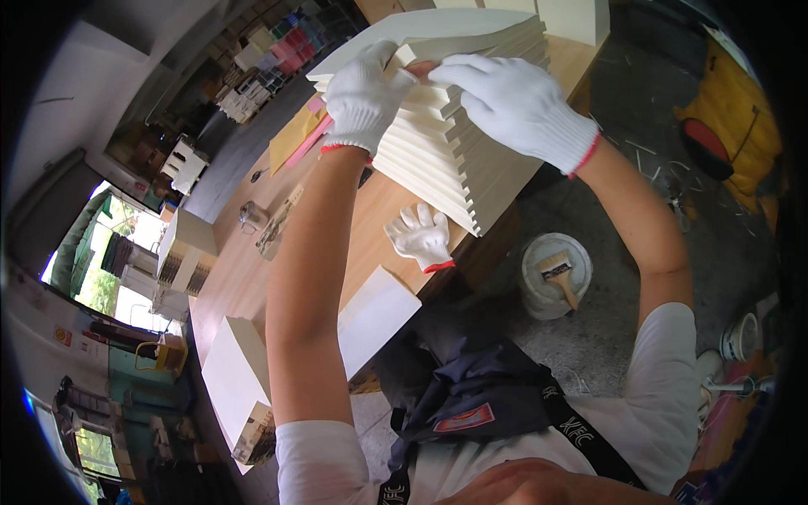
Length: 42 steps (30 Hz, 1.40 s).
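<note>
A tall stack of cream paper sheaves [421, 156] rises at the table's far edge, its layers staggered so their ends stick out like steps. My left hand [364, 97], in a white knit glove with a red cuff, is closed on the edge of a top sheaf. A bare fingertip shows beside it. From the right, my right hand [522, 105], gloved alike, reaches over the stack's upper corner with fingers stretched and slightly apart. Its fingertips come close to my left thumb; whether they touch the paper is hard to tell. A spare white glove [421, 236] lies below the stack.
On the wooden table [244, 202] stand a metal cup [252, 217], yellow and pink sheets [295, 135] and several paper blocks [231, 379]. A white bucket [555, 278] with a brush [558, 273] across it sits on the floor at right. Yellow cloth [732, 118] is farther right.
</note>
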### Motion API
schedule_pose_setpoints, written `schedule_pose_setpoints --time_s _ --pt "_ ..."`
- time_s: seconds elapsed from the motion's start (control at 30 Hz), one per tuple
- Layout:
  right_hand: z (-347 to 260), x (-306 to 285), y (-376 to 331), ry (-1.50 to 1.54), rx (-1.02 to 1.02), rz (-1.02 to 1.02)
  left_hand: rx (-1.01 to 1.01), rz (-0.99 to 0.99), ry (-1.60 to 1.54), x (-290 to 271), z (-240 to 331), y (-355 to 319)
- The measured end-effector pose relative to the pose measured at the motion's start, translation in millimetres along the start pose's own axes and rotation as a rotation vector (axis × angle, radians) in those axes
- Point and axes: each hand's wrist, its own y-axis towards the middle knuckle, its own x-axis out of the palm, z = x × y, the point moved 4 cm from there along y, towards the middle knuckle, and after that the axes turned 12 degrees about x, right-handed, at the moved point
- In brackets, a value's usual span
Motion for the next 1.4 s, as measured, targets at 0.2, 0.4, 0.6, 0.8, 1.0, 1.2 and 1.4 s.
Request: schedule_pose_setpoints --time_s 0.2,0.4,0.6,0.8,1.0,1.2,1.4 --pt "1 10 11 -0.138 0.248 -0.267 -0.004 0.292 -0.071 -5 4 -27" --pt "0 12 11 -0.042 0.242 -0.254 -0.934 -0.105 -2.114 6 -39 -40" --pt "9 14 7 -0.077 0.214 -0.191 -1.044 0.034 -1.936 11 -11 -3" --pt "20 7 15 0.027 0.220 -0.420 -0.943 0.189 -1.608 40 -55 6" --pt "196 12 15 -0.277 0.535 -0.471 -0.907 0.305 -1.755 44 -37 6" --pt "229 -12 -25 0.095 1.061 -0.289 -0.927 0.378 -1.619 33 -11 -1" --pt "130 -6 -58 0.955 1.171 -0.594 -0.748 0.008 -1.702 -18 -104 -35"
